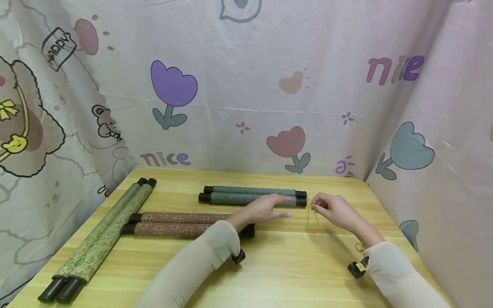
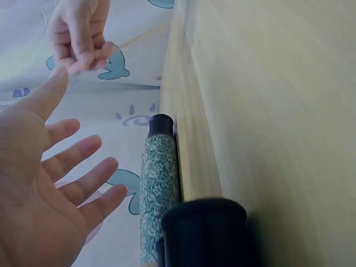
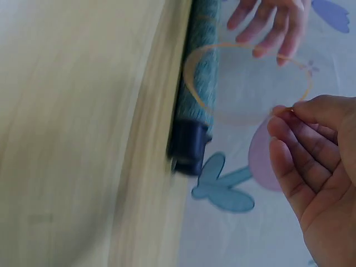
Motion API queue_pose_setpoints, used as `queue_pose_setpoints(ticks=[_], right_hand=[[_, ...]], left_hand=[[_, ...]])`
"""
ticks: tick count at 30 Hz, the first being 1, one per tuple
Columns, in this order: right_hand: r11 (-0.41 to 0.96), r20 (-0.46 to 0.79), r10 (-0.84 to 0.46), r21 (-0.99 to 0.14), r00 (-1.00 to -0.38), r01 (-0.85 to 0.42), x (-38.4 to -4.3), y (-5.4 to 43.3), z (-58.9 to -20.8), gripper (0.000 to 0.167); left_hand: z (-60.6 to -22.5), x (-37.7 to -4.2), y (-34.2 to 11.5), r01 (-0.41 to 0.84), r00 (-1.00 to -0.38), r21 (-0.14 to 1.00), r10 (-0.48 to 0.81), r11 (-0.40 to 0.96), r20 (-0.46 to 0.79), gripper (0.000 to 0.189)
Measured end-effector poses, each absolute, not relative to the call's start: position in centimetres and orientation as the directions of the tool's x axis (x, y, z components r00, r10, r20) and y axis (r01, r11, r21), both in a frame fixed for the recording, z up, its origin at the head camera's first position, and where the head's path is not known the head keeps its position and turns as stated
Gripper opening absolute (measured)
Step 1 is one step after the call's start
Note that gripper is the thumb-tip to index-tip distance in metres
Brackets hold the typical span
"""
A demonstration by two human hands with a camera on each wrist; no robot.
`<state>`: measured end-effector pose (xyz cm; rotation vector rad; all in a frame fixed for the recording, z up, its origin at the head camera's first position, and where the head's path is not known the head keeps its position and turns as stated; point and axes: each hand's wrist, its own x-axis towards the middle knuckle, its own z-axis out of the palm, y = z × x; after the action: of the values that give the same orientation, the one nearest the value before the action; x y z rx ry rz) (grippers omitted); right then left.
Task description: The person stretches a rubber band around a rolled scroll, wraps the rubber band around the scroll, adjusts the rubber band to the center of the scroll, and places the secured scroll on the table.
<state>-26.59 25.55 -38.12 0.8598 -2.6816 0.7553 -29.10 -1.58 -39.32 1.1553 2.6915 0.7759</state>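
Observation:
Between thumb and fingertips my right hand [image 1: 336, 210] pinches a thin orange rubber band [image 3: 192, 83], which hangs as a loose loop in the right wrist view. My left hand [image 1: 263, 209] is held with its fingers extended and apart, holding nothing, over the right end of the brown patterned scroll [image 1: 173, 230]. Just beyond both hands lies a blue-green scroll [image 1: 235, 198], its two rolls side by side with black end knobs. A thin band seems to cross its middle. In the left wrist view, the blue-green scroll [image 2: 158, 183] lies beyond a dark knob.
A long yellow-green scroll [image 1: 104, 231] lies slanted along the left side of the wooden table [image 1: 292, 273]. Another small orange band [image 1: 359, 247] shows beside the right wrist. A printed curtain [image 1: 231, 85] hangs behind the table and at both sides.

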Motion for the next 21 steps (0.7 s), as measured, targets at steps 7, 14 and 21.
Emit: queue_pose_setpoints(ticks=[7,14,21], right_hand=[[0.675,0.367,-0.460,-0.448,-0.809,-0.587,-26.7,22.8,-37.6,0.007],[0.671,0.393,-0.441,-0.453,-0.807,-0.587,-26.6,20.8,-37.3,0.007],[0.649,0.407,-0.445,-0.466,-0.798,-0.600,-26.2,19.6,-37.1,0.004]], left_hand=[[-39.4,-28.8,-0.8,0.629,-0.732,0.550,0.657,0.549,0.181,0.050],[-39.1,-27.9,-0.8,0.614,-0.752,0.613,0.604,0.497,0.264,0.032],[-39.1,-27.7,-1.6,0.641,-0.753,0.576,0.562,0.507,0.343,0.023]])
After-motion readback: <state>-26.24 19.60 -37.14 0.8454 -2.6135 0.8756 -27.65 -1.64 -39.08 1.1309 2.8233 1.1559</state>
